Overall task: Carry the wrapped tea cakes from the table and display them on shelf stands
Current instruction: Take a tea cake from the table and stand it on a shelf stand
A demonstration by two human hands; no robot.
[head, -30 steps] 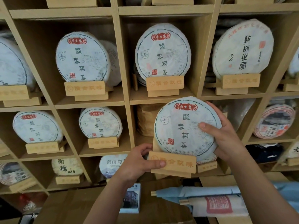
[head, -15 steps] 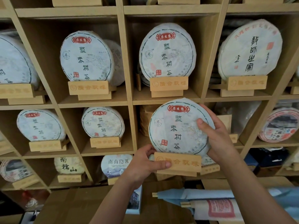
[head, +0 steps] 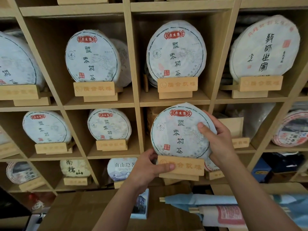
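A round tea cake in white paper with a red label stands upright in a wooden stand. Both are held in front of the middle shelf cubby. My left hand grips the stand's left end, thumb across its front. My right hand holds the cake's right edge, thumb on its face and fingers behind it.
The wooden shelf grid holds several wrapped cakes on stands, such as one directly above and one to the left. A brown package sits at the back of the cubby. Rolled blue and white papers lie below.
The cake and stand, held in both hands, have moved slightly left and toward the cubby. The grips are unchanged.
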